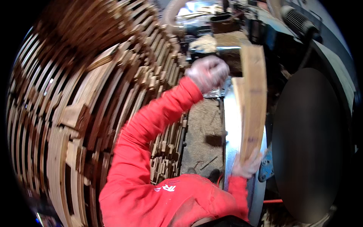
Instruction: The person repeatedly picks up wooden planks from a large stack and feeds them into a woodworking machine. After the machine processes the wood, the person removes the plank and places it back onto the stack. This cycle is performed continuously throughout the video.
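Observation:
My right hand [247,166] grips the near end of a long wooden board [254,98]. The board lies lengthwise along a shiny metal machine bed [232,125], its far end reaching toward the machine. Along the board's left side shows the edge of a second, paler wooden piece [238,89]; whether the two are joined I cannot tell. Raised to the left of the board, my left hand [208,73] is blurred by motion, its fingers curled in, apart from the wood. Nothing shows in it. Both hands look pale with dust or thin gloves.
Tall stacks of wooden slats [87,102] fill the left side. Sawdust covers the floor [204,125] between stacks and machine. A heap of shavings [204,44] lies at the far end. An electric motor [298,20] sits far right, and a ribbed hose [172,15] hangs at the back.

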Demonstrator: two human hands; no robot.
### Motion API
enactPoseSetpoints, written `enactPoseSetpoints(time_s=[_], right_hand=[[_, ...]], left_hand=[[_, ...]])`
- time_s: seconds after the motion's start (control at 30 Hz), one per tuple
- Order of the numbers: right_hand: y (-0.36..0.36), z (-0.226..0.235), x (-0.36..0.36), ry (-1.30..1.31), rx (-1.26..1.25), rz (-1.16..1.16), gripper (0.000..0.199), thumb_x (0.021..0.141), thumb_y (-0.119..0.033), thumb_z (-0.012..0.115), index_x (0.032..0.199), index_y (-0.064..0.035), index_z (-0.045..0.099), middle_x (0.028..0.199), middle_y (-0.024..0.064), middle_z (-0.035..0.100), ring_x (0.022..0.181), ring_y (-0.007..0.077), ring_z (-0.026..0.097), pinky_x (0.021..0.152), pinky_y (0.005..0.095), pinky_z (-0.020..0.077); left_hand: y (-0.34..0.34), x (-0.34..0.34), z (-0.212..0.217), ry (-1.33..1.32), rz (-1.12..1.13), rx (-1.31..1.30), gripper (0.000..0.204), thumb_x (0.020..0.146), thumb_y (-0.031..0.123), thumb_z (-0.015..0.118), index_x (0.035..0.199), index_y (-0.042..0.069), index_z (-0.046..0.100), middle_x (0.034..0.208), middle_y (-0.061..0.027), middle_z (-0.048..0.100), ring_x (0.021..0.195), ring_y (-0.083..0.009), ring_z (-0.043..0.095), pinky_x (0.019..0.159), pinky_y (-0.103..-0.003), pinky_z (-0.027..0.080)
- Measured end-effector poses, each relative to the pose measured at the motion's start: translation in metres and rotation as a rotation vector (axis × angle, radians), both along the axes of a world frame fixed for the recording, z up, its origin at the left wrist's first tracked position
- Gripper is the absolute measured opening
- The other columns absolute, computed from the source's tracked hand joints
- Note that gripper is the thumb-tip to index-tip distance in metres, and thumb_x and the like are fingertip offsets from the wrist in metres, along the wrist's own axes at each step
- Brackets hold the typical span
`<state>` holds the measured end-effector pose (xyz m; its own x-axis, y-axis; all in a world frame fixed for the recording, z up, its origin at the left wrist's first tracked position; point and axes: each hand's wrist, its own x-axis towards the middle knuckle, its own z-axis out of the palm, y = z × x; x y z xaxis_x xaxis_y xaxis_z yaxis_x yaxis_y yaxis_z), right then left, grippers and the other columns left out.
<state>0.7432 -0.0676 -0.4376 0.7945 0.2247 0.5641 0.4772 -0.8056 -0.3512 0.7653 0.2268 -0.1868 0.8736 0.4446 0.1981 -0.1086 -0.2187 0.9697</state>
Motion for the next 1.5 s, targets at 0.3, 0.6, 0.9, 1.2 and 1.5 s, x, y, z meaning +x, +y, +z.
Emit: enactPoseSetpoints(time_s=[0.3, 0.6, 0.9, 1.2, 1.5], right_hand=[[0.134, -0.006, 0.108, 0.085, -0.049, -0.027, 0.084, 0.074, -0.039, 0.073, 0.144, -0.0210, 0.033, 0.140, 0.0146, 0.039, 0.123, 0.0355, 0.044, 0.104, 0.0441, 0.0371], [-0.097, -0.004, -0.092, 0.278, -0.330, 0.052, 0.076, 0.071, -0.041, 0.073, 0.134, -0.0088, 0.046, 0.133, 0.0237, 0.043, 0.114, 0.0428, 0.044, 0.097, 0.0504, 0.0371], [-0.003, 0.021, -0.011, 0.196, 0.114, 0.196, 0.057, 0.071, -0.014, 0.068, 0.124, -0.0006, 0.052, 0.131, 0.0282, 0.045, 0.118, 0.0446, 0.046, 0.101, 0.0481, 0.0379], [0.108, -0.013, 0.106, 0.115, 0.372, 0.427, 0.048, 0.076, -0.013, 0.067, 0.123, -0.0086, 0.057, 0.128, 0.0172, 0.051, 0.115, 0.0359, 0.051, 0.098, 0.0421, 0.0439], [0.091, 0.061, 0.032, 0.033, 0.324, 0.379, 0.083, 0.071, -0.018, 0.072, 0.143, -0.0142, 0.031, 0.138, 0.0245, 0.039, 0.115, 0.0422, 0.050, 0.092, 0.0471, 0.0467]], left_hand=[[0.221, -0.265, 0.205, 1.086, 1.213, 1.409, 0.052, 0.085, 0.044, 0.055, 0.113, 0.001, 0.051, 0.118, -0.0238, 0.059, 0.108, -0.0401, 0.057, 0.091, -0.046, 0.046], [0.344, -0.423, 0.129, 1.738, 1.239, 1.042, 0.039, 0.087, 0.033, 0.051, 0.117, 0.008, 0.056, 0.125, -0.0210, 0.056, 0.121, -0.0353, 0.051, 0.099, -0.045, 0.042], [0.329, -0.424, 0.195, 1.663, 1.186, 1.221, 0.036, 0.086, 0.006, 0.054, 0.121, 0.014, 0.052, 0.132, -0.0156, 0.053, 0.118, -0.0329, 0.053, 0.096, -0.042, 0.046], [0.114, -0.321, 0.288, 0.223, 0.737, 0.962, 0.059, 0.084, 0.027, 0.065, 0.133, 0.003, 0.045, 0.128, -0.0116, 0.053, 0.112, -0.0181, 0.053, 0.097, -0.030, 0.042], [-0.097, -0.016, -0.079, -0.231, 0.159, -0.220, 0.052, 0.076, 0.019, 0.077, 0.119, 0.004, 0.053, 0.110, -0.0064, 0.062, 0.097, -0.0192, 0.059, 0.086, -0.034, 0.049]])
